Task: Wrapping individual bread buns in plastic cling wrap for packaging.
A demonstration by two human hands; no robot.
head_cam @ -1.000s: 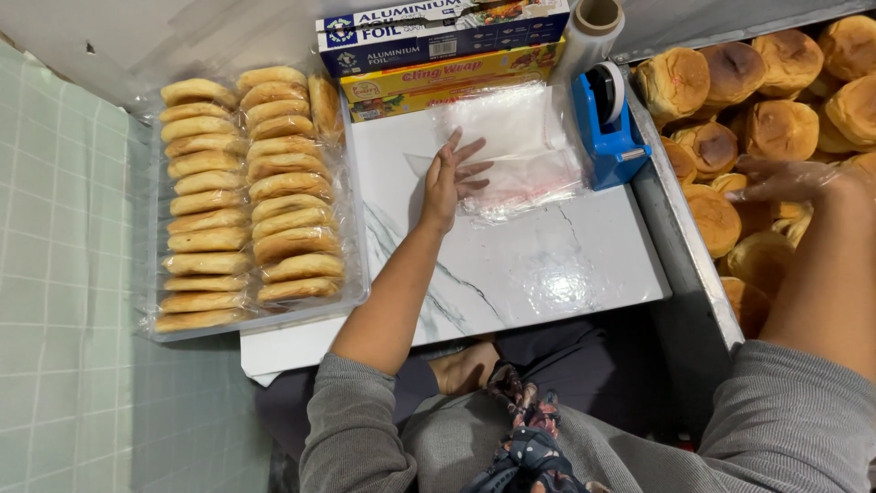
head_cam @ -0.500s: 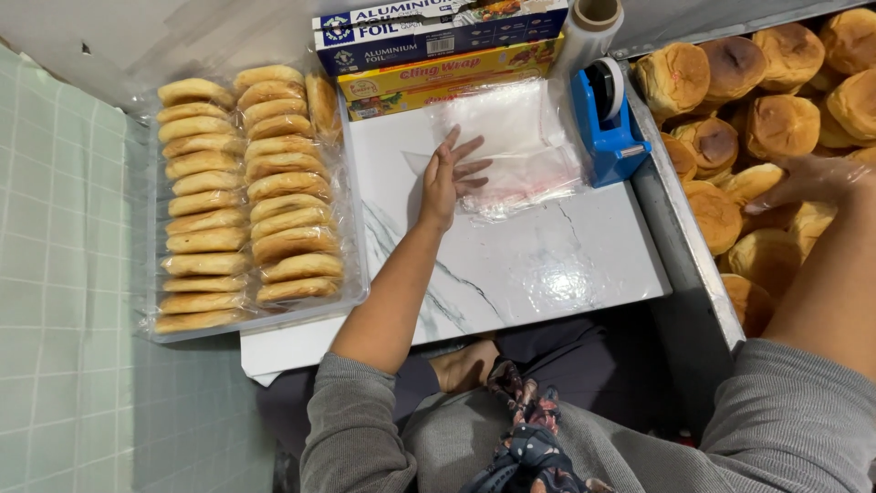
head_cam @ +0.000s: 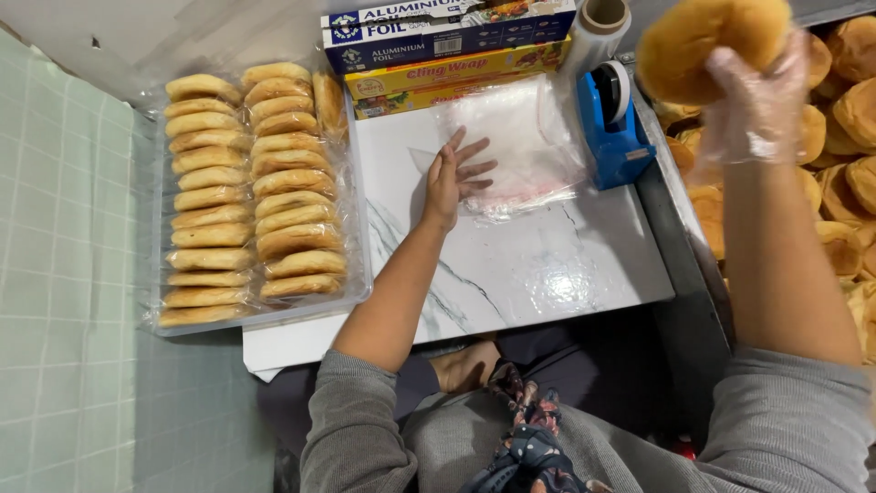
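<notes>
The round golden bun (head_cam: 707, 41) is held up in my right hand (head_cam: 753, 105), high at the upper right of the view, above the heap of buns (head_cam: 849, 173) that fills the right side. My right fingers (head_cam: 776, 68), inside a thin clear glove, are curled around the bun's underside and grip it; the bun touches nothing else.

My left hand (head_cam: 452, 178) lies flat on the desk (head_cam: 547, 265), a white marbled slab. Its fingers (head_cam: 474, 169) are spread wide and straight, gripping nothing; their tips press the near edge of a sheet of clear wrap (head_cam: 520, 146) laid on the slab.

Just right of the sheet stands a blue tape dispenser (head_cam: 616, 128), at the slab's right edge. Behind it, a roll of clear film (head_cam: 598, 27) stands upright. Along the slab's far edge lie long boxes: two blue and white foil boxes (head_cam: 447, 27) stacked, and a yellow wrap box (head_cam: 456, 78) in front of them.

To the left of the slab sits a clear plastic tray (head_cam: 164, 319) holding two rows of wrapped oblong buns (head_cam: 255, 192), packed side by side. Further left is a pale green tiled surface (head_cam: 64, 274). Grey sleeves (head_cam: 365, 429) cover both my upper arms at the bottom of the view.
</notes>
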